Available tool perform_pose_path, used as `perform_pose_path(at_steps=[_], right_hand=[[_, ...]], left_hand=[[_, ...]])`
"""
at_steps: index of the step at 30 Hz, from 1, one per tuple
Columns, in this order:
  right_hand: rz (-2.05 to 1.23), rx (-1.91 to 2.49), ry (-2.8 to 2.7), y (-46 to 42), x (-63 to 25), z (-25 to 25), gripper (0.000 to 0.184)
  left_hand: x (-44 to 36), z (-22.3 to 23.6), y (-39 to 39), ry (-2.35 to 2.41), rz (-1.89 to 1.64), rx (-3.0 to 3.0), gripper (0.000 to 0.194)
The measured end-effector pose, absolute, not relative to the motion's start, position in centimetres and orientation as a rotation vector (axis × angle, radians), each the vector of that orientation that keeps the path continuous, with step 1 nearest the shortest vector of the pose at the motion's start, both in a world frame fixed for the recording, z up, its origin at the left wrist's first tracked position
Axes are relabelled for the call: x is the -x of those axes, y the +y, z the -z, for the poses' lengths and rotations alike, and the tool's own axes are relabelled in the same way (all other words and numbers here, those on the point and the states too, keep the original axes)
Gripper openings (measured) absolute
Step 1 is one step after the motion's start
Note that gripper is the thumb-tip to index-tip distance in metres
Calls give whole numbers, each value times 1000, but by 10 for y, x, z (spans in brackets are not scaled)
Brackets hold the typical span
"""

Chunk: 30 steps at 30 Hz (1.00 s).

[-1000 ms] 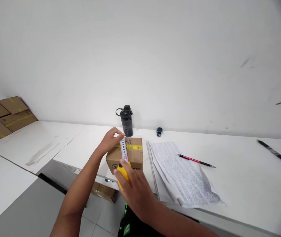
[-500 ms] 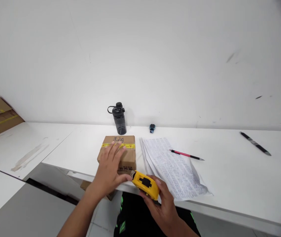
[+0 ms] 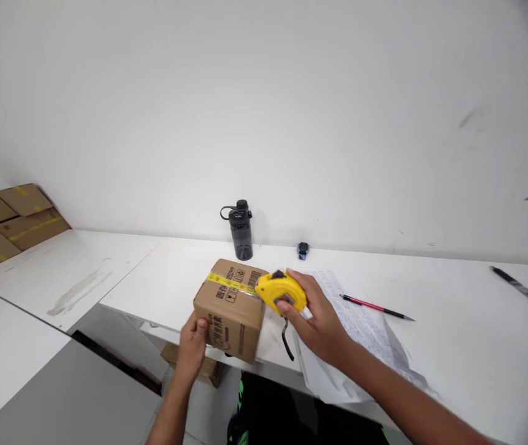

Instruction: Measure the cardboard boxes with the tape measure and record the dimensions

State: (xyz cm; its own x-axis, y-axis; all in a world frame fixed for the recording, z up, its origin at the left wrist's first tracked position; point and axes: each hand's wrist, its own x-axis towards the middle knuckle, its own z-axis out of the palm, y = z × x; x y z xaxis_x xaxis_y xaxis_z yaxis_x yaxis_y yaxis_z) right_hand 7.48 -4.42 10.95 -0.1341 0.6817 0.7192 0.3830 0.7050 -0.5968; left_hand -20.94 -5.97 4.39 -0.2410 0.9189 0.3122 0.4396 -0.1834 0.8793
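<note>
My left hand (image 3: 193,346) grips the near left corner of a cardboard box (image 3: 231,315), its thumb on the front side. The box is tilted at the table's front edge, with yellow tape and printed marks on the face turned up. In my right hand (image 3: 313,315) is a yellow tape measure (image 3: 280,290), held just above the box's right side. A black wrist strap dangles from it, and no blade shows pulled out. Under my right forearm lie sheets of handwritten paper (image 3: 361,346), and a red and black pencil (image 3: 378,307) rests on them.
A dark water bottle (image 3: 242,235) stands behind the box, near the wall. To its right lies a small blue and black watch (image 3: 303,250). A black pen (image 3: 526,292) is far right. Taped cartons (image 3: 18,219) are stacked at the left, and another carton (image 3: 208,371) sits below the table.
The box has been turned so a different face is up, and my left hand has moved from its top to its left corner. My right hand has raised the tape measure. The view has shifted left.
</note>
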Motion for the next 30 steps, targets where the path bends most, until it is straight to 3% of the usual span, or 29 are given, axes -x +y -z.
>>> perform_pose_path(at_steps=[3, 8, 12, 20, 30], right_hand=[[-433, 777, -1982, -12, -54, -147, 46], [-555, 587, -2386, 23, -19, -182, 45], [-503, 551, -2568, 25, -8, -181, 43], [-322, 603, -2666, 8, -16, -184, 45], [-315, 880, -2606, -20, -117, -168, 44]], left_hand=[[183, -28, -66, 1516, -1504, -1451, 82], [162, -42, -63, 1252, -1776, -1379, 84], [151, -64, -60, 1268, -1771, -1370, 80], [141, -87, -74, 1439, -1640, -1383, 53], [162, -90, -66, 1640, -1464, -1661, 48]])
